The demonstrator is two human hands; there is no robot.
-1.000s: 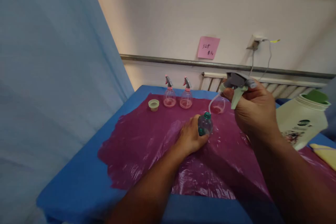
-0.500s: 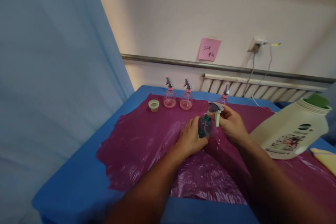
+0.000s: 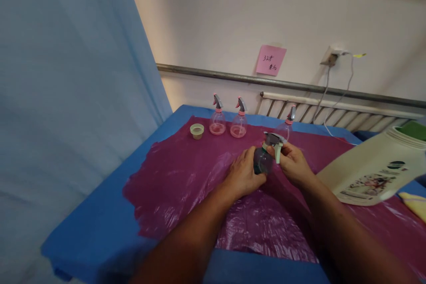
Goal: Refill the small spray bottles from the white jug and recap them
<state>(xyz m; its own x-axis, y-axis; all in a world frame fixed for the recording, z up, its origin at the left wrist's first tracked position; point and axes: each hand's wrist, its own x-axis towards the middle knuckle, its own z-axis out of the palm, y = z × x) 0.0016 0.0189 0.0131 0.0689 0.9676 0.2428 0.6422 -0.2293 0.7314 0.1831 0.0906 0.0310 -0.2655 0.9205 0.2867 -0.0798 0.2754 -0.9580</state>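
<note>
My left hand (image 3: 244, 172) is wrapped round the body of a dark green spray bottle (image 3: 262, 160). At the bottle's neck, my right hand (image 3: 294, 162) has its fingers closed on the grey and pale green spray head (image 3: 274, 140), which sits on the neck. The bottle is held just above or on the purple plastic sheet (image 3: 173, 177); I cannot tell which. Behind it stand two clear spray bottles with pink collars, a left one (image 3: 217, 123) and a right one (image 3: 238, 124), each with a little pink liquid. A third pink-collared spray bottle (image 3: 285, 127) is partly hidden by my right hand.
A small translucent cup (image 3: 197, 131) stands at the back left of the sheet. To the right leans a large cream jug (image 3: 372, 168) with green in its mouth, beside a yellow cloth (image 3: 414, 204). A blue curtain (image 3: 73, 75) hangs at left; a radiator (image 3: 333, 108) runs behind.
The spray head now sits lower and straighter on the green bottle, and my right fingers have moved in around its collar. The view has shifted slightly.
</note>
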